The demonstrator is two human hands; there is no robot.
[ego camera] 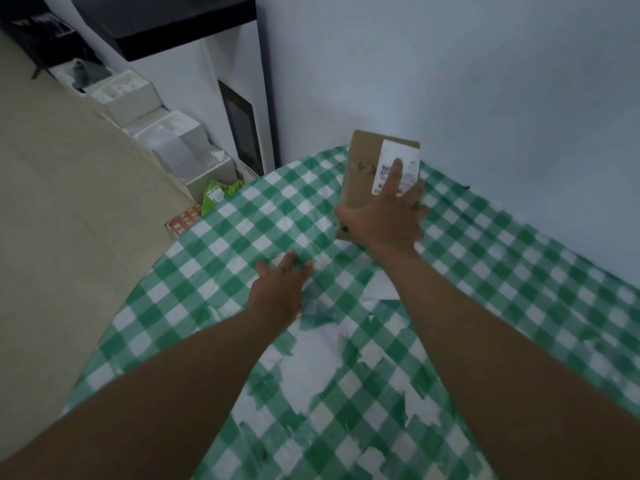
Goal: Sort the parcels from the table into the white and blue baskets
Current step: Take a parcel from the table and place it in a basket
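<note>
Right hand (384, 220) has its grip around a brown parcel (363, 174) with a white label (398, 161), at the far side of the checked surface (242, 230). Left hand (280, 289) lies flat, fingers spread, just nearer than the parcel.

A single head-worn wide-angle camera looks forward and steeply down, close above the tabletop (242, 216), tilted toward a wall (485, 81).

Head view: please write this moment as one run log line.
right hand: grips cardboard parcel | left hand: open, over checked tablecloth | baskets: not visible
</note>
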